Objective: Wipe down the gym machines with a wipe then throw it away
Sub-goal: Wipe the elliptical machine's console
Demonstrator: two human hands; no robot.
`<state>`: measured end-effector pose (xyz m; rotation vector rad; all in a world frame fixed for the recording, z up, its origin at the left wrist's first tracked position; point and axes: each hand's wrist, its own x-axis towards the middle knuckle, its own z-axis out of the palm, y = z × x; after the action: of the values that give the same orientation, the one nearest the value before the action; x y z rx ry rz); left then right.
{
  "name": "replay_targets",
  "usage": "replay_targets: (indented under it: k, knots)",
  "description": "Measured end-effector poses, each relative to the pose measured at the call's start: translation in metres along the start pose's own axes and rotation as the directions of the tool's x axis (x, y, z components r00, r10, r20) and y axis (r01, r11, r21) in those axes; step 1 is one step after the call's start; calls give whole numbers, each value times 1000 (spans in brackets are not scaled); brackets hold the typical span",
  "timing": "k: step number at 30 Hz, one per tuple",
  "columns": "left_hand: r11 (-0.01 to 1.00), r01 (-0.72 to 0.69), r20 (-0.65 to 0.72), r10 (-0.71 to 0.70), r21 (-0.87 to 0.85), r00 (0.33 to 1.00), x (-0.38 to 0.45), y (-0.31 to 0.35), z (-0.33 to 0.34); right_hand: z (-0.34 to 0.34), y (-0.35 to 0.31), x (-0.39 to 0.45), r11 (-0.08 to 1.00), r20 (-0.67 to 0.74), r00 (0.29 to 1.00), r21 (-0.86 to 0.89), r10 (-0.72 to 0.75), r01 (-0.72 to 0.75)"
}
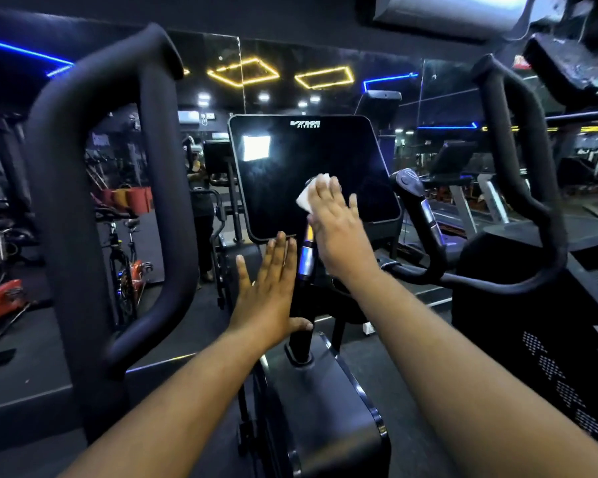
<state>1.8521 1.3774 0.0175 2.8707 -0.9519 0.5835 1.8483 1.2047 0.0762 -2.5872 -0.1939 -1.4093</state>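
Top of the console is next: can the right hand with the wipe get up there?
Probably yes: the right hand already presses the wipe flat on the screen, with nothing between.

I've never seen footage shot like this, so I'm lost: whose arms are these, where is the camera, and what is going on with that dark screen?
The one picture comes from a wide-angle camera worn on a person's head, looking forward and down, so the two arms are that person's own. They stand at a gym machine, facing its dark console screen, which is switched off and reflects a light. The right hand lies flat, pressing a white wipe against the screen's lower part. The left hand is open with straight fingers, just below the screen; whether it touches the machine is hard to tell. Black looped handles rise on both sides. Behind is a mirror wall showing other gym gear.
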Motion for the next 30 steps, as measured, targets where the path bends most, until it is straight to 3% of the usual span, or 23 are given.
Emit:
replay_targets:
  k: [5, 8, 11, 13, 15, 17, 19, 21, 23, 26, 28, 30]
  knots:
    - [999, -41, 78, 39, 25, 996, -14, -7, 1, 23, 1, -58, 976, 98, 972, -21, -213, 216]
    - [997, -61, 93, 66, -51, 993, -23, -9, 0, 22, -8, -84, 967, 142, 958, -1, -250, 253]
    - [986, -66, 94, 81, -153, 992, -36, -11, 3, 23, -17, -112, 971, 194, 954, 112, -229, 211]
    - [951, -46, 70, 71, -305, 995, -48, -12, 6, 18, -29, -130, 947, 193, 976, 319, -103, 37]
    - [798, -77, -7, 90, -598, 996, -61, -11, 9, 13, -45, -147, 852, 154, 985, 502, 80, -147]
    - [467, -43, 14, 118, -883, 993, -77, -6, 9, 10, -59, -162, 791, 149, 969, 560, 197, -247]
    - [115, 110, 123, 117, -987, 985, -94, -3, 7, 13, -69, -175, 789, 218, 954, 540, 204, -292]
    - [-88, 232, 226, 77, -969, 971, -103, 0, 5, 17, -76, -187, 841, 275, 954, 482, 120, -244]
    - [-158, 274, 272, 32, -949, 962, -110, 2, 6, 18, -83, -197, 843, 342, 938, 488, 51, -224]
    - [-185, 278, 290, -41, -943, 956, -117, 5, 13, 9, -90, -205, 708, 407, 913, 632, 41, -314]
    - [-172, 271, 285, -59, -947, 957, -117, 7, 14, -1, -91, -204, 579, 359, 922, 725, 146, -374]
    - [-145, 250, 263, -77, -957, 962, -110, 8, 11, -6, -89, -198, 436, 317, 885, 781, 342, -448]
